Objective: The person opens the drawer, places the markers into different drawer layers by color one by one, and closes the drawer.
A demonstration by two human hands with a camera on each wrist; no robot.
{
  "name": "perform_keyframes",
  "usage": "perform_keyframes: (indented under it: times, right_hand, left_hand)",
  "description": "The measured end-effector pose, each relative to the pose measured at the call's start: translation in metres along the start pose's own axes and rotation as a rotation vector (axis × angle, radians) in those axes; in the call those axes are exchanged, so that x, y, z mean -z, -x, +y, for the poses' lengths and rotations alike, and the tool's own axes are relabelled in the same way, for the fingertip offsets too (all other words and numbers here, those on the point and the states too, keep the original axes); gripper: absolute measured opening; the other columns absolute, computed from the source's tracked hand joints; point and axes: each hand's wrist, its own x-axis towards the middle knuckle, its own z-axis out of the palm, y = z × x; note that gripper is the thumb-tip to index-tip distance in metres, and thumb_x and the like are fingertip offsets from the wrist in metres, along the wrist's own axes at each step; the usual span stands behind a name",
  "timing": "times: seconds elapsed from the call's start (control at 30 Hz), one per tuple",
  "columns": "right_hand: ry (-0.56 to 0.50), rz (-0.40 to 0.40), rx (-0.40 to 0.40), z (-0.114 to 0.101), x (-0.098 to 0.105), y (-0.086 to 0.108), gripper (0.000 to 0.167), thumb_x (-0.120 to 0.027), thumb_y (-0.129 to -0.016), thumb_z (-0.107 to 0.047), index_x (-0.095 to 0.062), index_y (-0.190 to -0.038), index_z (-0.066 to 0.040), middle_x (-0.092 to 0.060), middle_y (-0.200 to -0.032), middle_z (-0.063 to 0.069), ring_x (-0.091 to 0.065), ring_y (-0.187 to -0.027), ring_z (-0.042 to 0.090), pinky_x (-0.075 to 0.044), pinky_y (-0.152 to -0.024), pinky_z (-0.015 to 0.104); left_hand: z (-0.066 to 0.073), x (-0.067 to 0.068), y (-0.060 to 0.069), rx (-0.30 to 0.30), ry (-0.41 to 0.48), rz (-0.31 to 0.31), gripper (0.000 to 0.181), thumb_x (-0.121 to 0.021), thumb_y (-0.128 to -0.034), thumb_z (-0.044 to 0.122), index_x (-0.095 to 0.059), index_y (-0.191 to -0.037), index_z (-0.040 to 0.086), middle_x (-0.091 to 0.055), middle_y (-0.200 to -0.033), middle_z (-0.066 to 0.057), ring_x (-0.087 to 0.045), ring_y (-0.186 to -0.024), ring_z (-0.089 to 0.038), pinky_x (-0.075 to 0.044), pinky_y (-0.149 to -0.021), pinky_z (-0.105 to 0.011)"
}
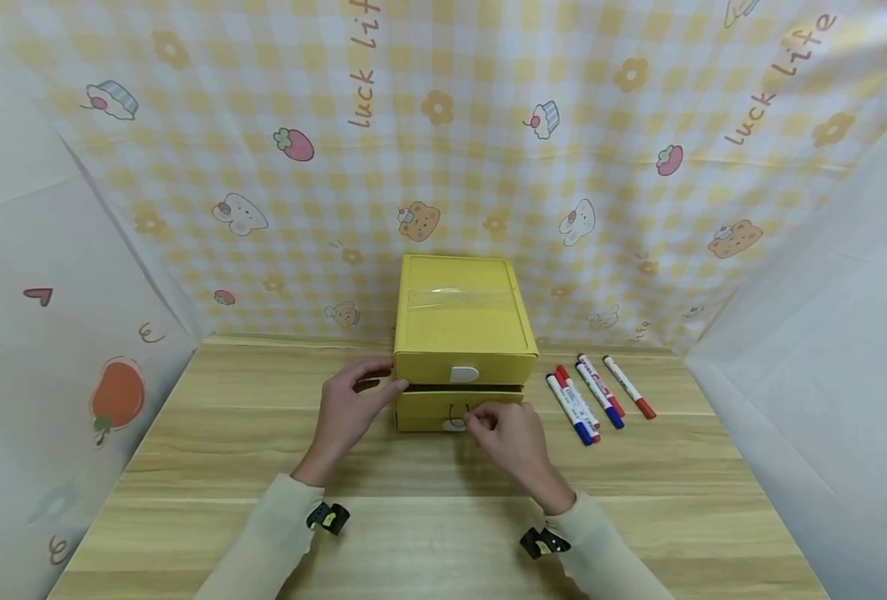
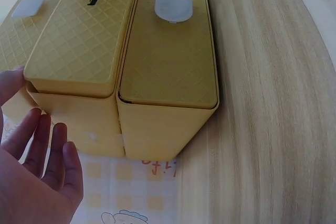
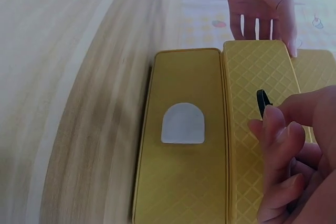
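Standing on the bench before a checked cloth, the yellow drawer cabinet has its middle drawer set slightly forward of its casing. The right hand pinches the black loop on that drawer. The left hand lies at the cabinet's left side, fingers loosely bent and slightly spread, thumb at the drawer's edge; whether it presses cannot be told. Red- and blue-capped markers lie right of the cabinet.

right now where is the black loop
In the right wrist view, the black loop is right of centre, pinched by the right hand at the front of the middle yellow drawer, to the right of the white tab.
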Motion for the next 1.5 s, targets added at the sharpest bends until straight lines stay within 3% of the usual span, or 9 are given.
perform_keyframes:
  times: [0.43,0.57,0.83,0.93,1.1,1.27,1.5]
  right_hand:
    - [0.042,-0.006,0.074,-0.009,0.008,0.025,0.01,-0.085,-0.092,-0.006,-0.083,-0.083,-0.008,-0.065,-0.063,-0.01,-0.042,-0.05,-0.007,-0.039,-0.045,0.019]
    - [0.035,-0.003,0.078,-0.011,0.014,0.032,0.007,-0.087,-0.092,-0.007,-0.084,-0.086,-0.01,-0.065,-0.064,-0.013,-0.047,-0.051,-0.008,-0.043,-0.047,0.018]
    - [0.001,0.161,0.13,-0.011,0.049,0.034,0.011,-0.086,-0.087,-0.002,-0.082,-0.083,-0.011,-0.066,-0.065,-0.015,-0.057,-0.056,-0.005,-0.051,-0.05,0.018]
    - [-0.008,0.206,0.092,-0.004,0.062,0.028,0.011,-0.085,-0.087,-0.001,-0.082,-0.084,-0.011,-0.065,-0.065,-0.016,-0.057,-0.055,-0.002,-0.05,-0.051,0.019]
    - [-0.026,0.226,-0.041,0.015,0.072,0.015,0.009,-0.084,-0.09,-0.003,-0.082,-0.085,-0.009,-0.065,-0.065,-0.011,-0.054,-0.052,0.003,-0.044,-0.048,0.024]
    - [-0.025,0.168,-0.162,0.026,0.072,0.008,0.006,-0.084,-0.093,-0.01,-0.084,-0.087,-0.009,-0.065,-0.065,-0.006,-0.051,-0.052,0.008,-0.035,-0.045,0.025]
    - [-0.029,0.088,-0.208,0.028,0.072,0.003,0.009,-0.084,-0.095,-0.013,-0.086,-0.089,-0.007,-0.069,-0.064,-0.006,-0.061,-0.054,0.012,-0.033,-0.045,0.025]
  left_hand:
    - [0.001,0.001,-0.001,-0.001,0.005,-0.001,0.035,-0.092,-0.0939,0.019,-0.081,-0.125,0.006,-0.077,-0.127,-0.008,-0.072,-0.118,-0.027,-0.06,-0.104,-0.048]
    - [0.0,0.0,-0.001,-0.008,0.008,0.0,0.035,-0.092,-0.0936,0.018,-0.081,-0.124,0.005,-0.077,-0.126,-0.01,-0.072,-0.118,-0.03,-0.06,-0.104,-0.051]
    - [0.002,0.001,-0.001,-0.008,0.012,0.003,0.034,-0.092,-0.0944,0.019,-0.081,-0.124,0.005,-0.077,-0.126,-0.01,-0.072,-0.119,-0.029,-0.06,-0.104,-0.051]
    - [0.002,0.002,-0.001,0.0,0.009,0.002,0.035,-0.093,-0.0933,0.019,-0.081,-0.123,0.006,-0.077,-0.126,-0.009,-0.072,-0.119,-0.029,-0.06,-0.103,-0.05]
    - [0.0,0.001,-0.001,-0.003,0.015,-0.004,0.035,-0.092,-0.0934,0.017,-0.081,-0.124,0.005,-0.076,-0.127,-0.009,-0.072,-0.119,-0.028,-0.06,-0.104,-0.05]
    - [0.0,0.0,0.0,-0.003,0.015,-0.009,0.034,-0.092,-0.0936,0.017,-0.081,-0.123,0.005,-0.076,-0.126,-0.008,-0.072,-0.118,-0.027,-0.06,-0.103,-0.05]
    - [0.001,0.001,-0.001,0.005,0.007,-0.009,0.034,-0.091,-0.0943,0.018,-0.081,-0.124,0.006,-0.077,-0.126,-0.007,-0.072,-0.118,-0.026,-0.06,-0.104,-0.047]
